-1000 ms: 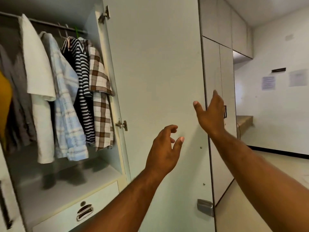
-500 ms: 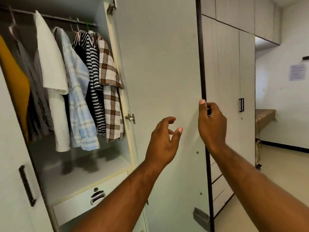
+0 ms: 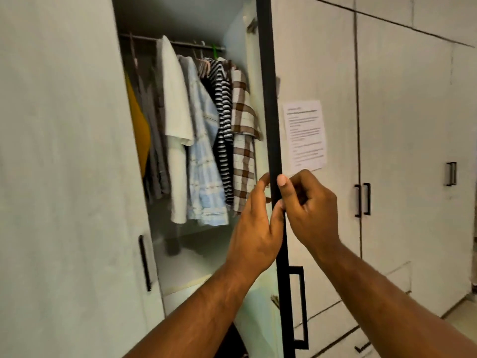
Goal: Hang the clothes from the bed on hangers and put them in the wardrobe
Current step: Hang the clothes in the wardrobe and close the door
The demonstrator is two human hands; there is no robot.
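Observation:
Several clothes hang on a rail [image 3: 180, 43] inside the wardrobe: a yellow garment [image 3: 139, 125], a grey one, a white shirt [image 3: 175, 120], a light blue plaid shirt [image 3: 205, 161], a black-and-white striped top [image 3: 223, 120] and a brown checked shirt [image 3: 242, 140]. The right wardrobe door [image 3: 272, 99] is seen edge-on, its black edge in front of me. My right hand [image 3: 307, 202] grips that edge from the outer side, thumb on the edge. On the inner side, my left hand [image 3: 255, 223] touches the same edge with its fingers.
The left wardrobe door [image 3: 64, 177] with a black handle [image 3: 144, 262] stands close on the left. A printed paper [image 3: 304, 135] is stuck on the right door's face. More closed cupboard doors [image 3: 402, 151] with black handles fill the right side.
The right door has swung partway towards shut and now shows its edge. My left hand moved up to that edge beside my right hand. The view turned right.

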